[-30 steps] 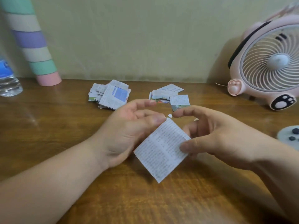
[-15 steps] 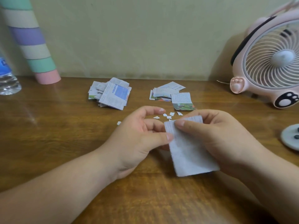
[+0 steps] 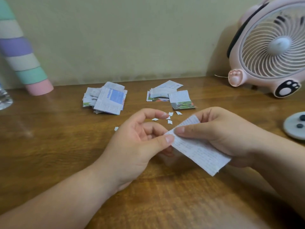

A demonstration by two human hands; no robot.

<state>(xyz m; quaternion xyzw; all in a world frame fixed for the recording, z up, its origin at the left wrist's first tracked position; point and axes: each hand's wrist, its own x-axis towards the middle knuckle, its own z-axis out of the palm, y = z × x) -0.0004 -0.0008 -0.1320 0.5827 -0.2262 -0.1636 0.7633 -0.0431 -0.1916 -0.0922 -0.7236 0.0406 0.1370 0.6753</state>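
A small rectangle of printed paper [image 3: 198, 149] is held above the wooden table [image 3: 49, 146] between both hands. My left hand [image 3: 135, 146] pinches its left edge between thumb and curled fingers. My right hand [image 3: 227, 138] holds the paper from behind, with the thumb pressed on its front near the left edge. Its lower right corner sticks out free. Behind the hands lie two piles of cut paper pieces, a left pile [image 3: 105, 100] and a right pile [image 3: 170, 96]. Tiny paper scraps [image 3: 170, 117] are scattered just beyond my fingers.
A pink fan [image 3: 270, 47] with paw feet stands at the back right. A striped pastel tube [image 3: 21, 57] leans at the back left, beside a water bottle [image 3: 5, 98]. A round grey thing [image 3: 295, 125] with dark buttons lies at the right edge.
The paper has been turned from a diamond held between fingertips to a strip slanting down to the right. My right thumb now presses its front beside my left thumb.
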